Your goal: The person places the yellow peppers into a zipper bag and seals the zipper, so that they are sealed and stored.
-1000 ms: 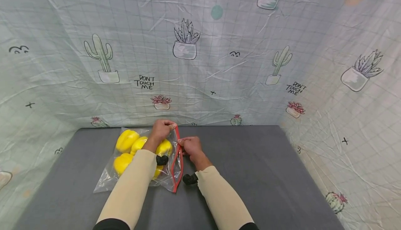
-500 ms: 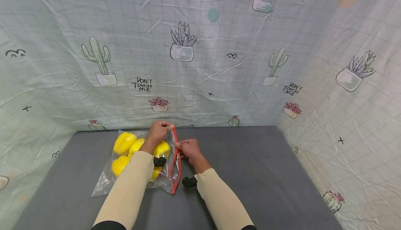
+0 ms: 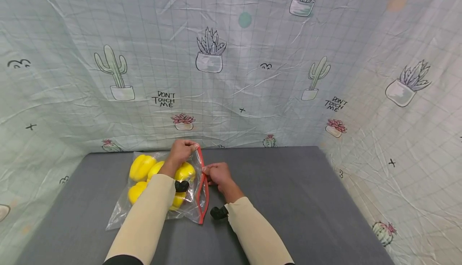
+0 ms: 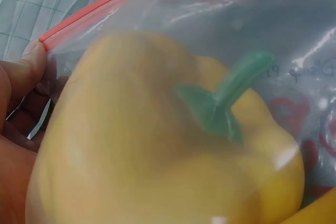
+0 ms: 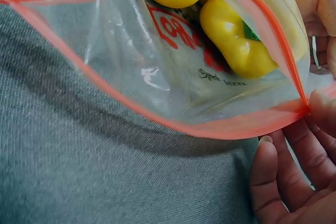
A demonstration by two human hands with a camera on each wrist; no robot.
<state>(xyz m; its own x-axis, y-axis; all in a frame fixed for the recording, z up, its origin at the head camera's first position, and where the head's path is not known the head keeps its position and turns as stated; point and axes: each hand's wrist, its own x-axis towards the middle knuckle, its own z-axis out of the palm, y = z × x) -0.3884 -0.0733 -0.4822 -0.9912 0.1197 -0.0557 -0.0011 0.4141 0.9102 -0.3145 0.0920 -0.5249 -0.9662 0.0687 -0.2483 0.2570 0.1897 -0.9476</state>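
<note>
A clear zip bag [image 3: 120, 213] with a red seal strip [image 3: 201, 209] lies on its side, holding several yellow bell peppers [image 3: 142, 168]. At the far corner of the strip, my left hand [image 3: 182, 152] pinches the seal between thumb and fingers. Partway down the same strip, my right hand [image 3: 218, 173] pinches it too. Between the right hand and the near end, the bag's mouth gapes, as the right wrist view shows. One bell pepper [image 4: 157, 129] with a green stem [image 4: 244, 80] fills the left wrist view behind the plastic. My left forearm hides part of the bag.
The grey tabletop [image 3: 281, 201] extends to both sides of the bag. Behind it hangs a wrinkled sheet [image 3: 231, 80] printed with cacti, coming down at the table's back edge. Black wrist cameras [image 3: 218, 213] sit on both wrists.
The right hand has slid slightly along the red strip toward me, and the gap in the bag's mouth is a little shorter. The left hand keeps its pinch at the far corner.
</note>
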